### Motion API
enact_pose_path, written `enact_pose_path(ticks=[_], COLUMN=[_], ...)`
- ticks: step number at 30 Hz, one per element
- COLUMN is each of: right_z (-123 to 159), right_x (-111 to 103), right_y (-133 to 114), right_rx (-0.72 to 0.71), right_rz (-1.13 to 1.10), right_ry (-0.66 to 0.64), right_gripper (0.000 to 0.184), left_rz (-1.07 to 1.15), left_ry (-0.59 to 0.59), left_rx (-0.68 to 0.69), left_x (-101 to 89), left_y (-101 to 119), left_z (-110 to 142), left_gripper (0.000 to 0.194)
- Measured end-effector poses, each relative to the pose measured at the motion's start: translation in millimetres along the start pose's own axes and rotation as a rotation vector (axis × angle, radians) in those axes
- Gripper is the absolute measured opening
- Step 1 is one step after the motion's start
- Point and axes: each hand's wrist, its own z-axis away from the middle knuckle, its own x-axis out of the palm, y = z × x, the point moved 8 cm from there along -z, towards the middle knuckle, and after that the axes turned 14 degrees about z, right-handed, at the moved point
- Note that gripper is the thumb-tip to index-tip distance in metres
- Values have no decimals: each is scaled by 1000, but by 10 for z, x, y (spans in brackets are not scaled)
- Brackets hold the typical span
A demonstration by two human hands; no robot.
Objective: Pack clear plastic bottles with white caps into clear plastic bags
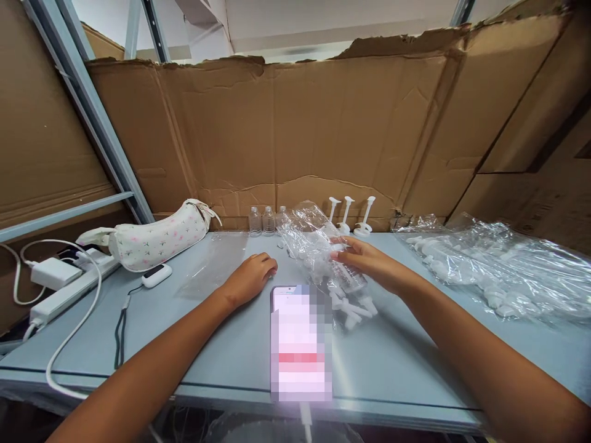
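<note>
My right hand (362, 257) grips a clear plastic bag (310, 231), thumb and fingers closed on its side. White plastic pieces (351, 307) show through the bag's lower end, low over the table. My left hand (252, 278) rests on the table left of the bag, fingers curled and nothing seen in them. Behind the bag stand small clear bottles (268, 220), the rightmost partly covered by it. Three white pump heads (364, 224) stand upright near the cardboard. Beside my left hand lies a flat clear plastic sheet or bag (215, 261).
A phone (300, 344), its screen blurred, lies at the front edge with a cable. A large clear bag of white parts (498, 264) covers the right side. A patterned pouch (159, 237), white device (157, 275) and power strip (74, 289) lie left. Cardboard (300, 123) walls the back.
</note>
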Motion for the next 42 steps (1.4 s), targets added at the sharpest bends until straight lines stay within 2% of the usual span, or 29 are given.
enact_pose_path(ticks=[5,8,11,16,20,23,26,28,33,36,38,39,42], right_z=[-2,13,43,112,186,215,232,239,229,223,216,209,160], right_x=[-32,-44,-16,97,254,296,338,364,357,336,323,313,227], right_y=[4,-20,-74,-142,-174,-192,-223,-239,-262,-247,-227,-219,-202], right_rx=[11,15,-6,-33,-64,-83,-107,-112,-118,-110,-105,-107,-127], right_rz=[48,93,104,69,65,78,78,81,86,100,107,111,96], right_ry=[33,41,8,-114,-296,-330,-356,-375,-358,-341,-328,-315,-195], right_gripper=[49,51,48,49,51,50,49,49,53,55,57,58,58], left_rz=[31,50,101,178,234,329,504,606,721,762,794,800,773], left_ry=[-3,39,181,515,634,573,416,348,261,265,325,398,791], left_rx=[49,64,95,182,193,112,-87,-172,-184,-145,-94,-62,66], left_x=[-42,-125,-336,-779,-934,-889,-719,-631,-562,-561,-598,-651,-934], left_y=[55,72,114,221,255,205,56,-5,24,63,80,79,56], left_z=[26,28,40,152,217,180,117,110,121,119,117,127,275], left_gripper=[20,19,17,11,12,10,11,15,31,35,34,32,17])
